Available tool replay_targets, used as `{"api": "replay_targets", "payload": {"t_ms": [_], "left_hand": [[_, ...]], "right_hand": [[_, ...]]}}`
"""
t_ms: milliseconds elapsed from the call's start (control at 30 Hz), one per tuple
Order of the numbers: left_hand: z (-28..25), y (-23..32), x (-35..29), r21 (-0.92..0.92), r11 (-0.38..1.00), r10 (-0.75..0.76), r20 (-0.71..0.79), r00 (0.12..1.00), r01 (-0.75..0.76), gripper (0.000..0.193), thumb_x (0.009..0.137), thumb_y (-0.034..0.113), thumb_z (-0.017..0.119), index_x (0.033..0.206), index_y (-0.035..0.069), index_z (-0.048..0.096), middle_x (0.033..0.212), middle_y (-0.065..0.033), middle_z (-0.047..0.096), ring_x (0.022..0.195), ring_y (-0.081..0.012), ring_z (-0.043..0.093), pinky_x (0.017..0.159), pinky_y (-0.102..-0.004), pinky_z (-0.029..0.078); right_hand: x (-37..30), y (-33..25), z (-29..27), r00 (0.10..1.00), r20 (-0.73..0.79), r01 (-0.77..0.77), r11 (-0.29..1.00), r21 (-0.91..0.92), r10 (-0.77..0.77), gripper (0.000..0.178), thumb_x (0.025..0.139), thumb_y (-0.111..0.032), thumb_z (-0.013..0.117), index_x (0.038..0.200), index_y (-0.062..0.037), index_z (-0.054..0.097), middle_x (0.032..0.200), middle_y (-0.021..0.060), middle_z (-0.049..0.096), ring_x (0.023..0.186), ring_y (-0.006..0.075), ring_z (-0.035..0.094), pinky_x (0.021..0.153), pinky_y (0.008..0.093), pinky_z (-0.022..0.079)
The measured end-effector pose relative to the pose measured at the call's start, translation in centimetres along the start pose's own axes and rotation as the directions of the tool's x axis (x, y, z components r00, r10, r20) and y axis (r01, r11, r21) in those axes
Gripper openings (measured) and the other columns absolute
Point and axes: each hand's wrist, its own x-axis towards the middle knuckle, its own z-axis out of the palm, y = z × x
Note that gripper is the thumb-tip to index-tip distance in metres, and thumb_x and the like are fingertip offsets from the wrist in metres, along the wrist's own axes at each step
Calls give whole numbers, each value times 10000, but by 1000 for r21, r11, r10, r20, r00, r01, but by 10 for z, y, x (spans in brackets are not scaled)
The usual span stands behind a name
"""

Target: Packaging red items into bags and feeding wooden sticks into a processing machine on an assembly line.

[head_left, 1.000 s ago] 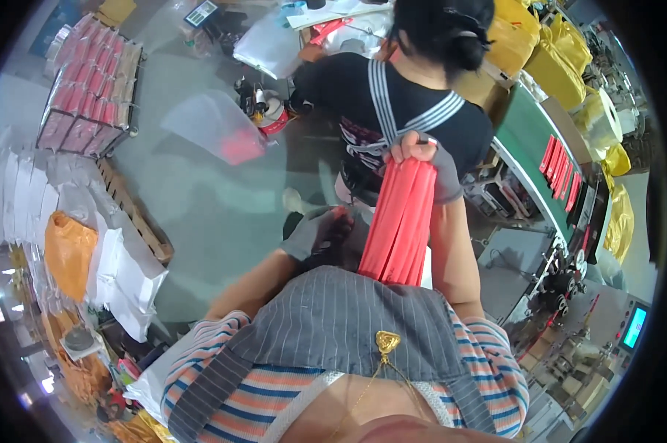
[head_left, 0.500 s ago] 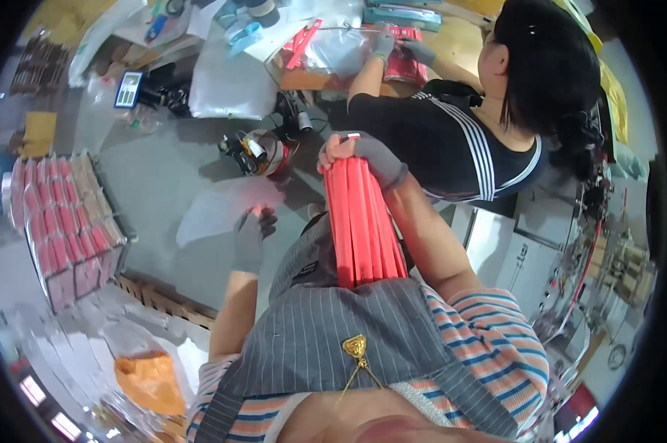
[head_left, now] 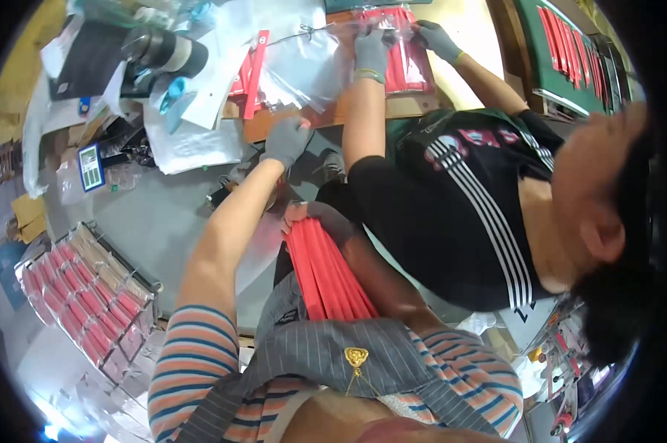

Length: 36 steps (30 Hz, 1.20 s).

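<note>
My right hand (head_left: 326, 221), in a grey glove with bare fingertips, is wrapped round the upper end of a bundle of long flat red strips (head_left: 330, 277). The bundle's lower end rests against my striped apron (head_left: 341, 347). My left hand (head_left: 285, 140), gloved the same way, is closed by the near edge of the worktable; what it grips, if anything, is hidden. A thin translucent plastic sheet (head_left: 254, 255) shows faintly below my left forearm. Just beyond the left hand lie a clear plastic bag (head_left: 296, 70) and a single red strip (head_left: 257, 74).
Close on my right, a co-worker in black (head_left: 451, 221) handles a clear bag of red strips (head_left: 407, 63) with gloved hands. A rack of bagged red strips (head_left: 90, 299) stands at left. A dark cylinder (head_left: 167, 53), stacked plastic bags (head_left: 193, 148) and a small screen (head_left: 91, 167) are further off.
My left hand has moved up and forward to the table's edge. The right hand and red bundle sit lower and further left in view. The co-worker and worktable now appear closer.
</note>
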Motion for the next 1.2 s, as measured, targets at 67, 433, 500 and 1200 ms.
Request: {"api": "replay_targets", "payload": {"t_ms": [67,433,500,1200], "left_hand": [[21,2,49,276,959,100,-88,991,-72,261,810,305,582,898,65,632,852,-134,652,805,-287,633,698,-402,489],[8,-43,120,405,878,350,-179,920,-255,209,881,285,488,939,92,544,912,-107,614,846,-298,612,700,-432,488],[-24,-43,106,348,887,397,-240,886,-304,217,879,264,528,940,62,577,869,-107,636,786,-271,631,674,-401,492],[-176,131,-96,-664,664,34,-433,901,-344,264,872,232,556,898,-12,655,739,-47,620,680,-116,547,631,-278,442]], "right_hand": [[-2,-7,-19,997,-73,2,999,53,2,194,782,-224,580,786,-43,512,822,113,518,843,274,535,723,446,515],[-13,-28,-27,959,-175,246,963,114,-224,186,803,-181,533,931,-47,549,848,115,542,911,294,553,767,461,524],[-15,-35,-3,937,-220,285,958,30,-271,417,802,-159,529,1197,-27,502,857,122,566,906,291,562,765,453,525],[-57,-18,167,775,141,609,670,-424,-616,611,763,-149,560,1333,12,405,832,139,620,798,265,620,746,361,512]]}}
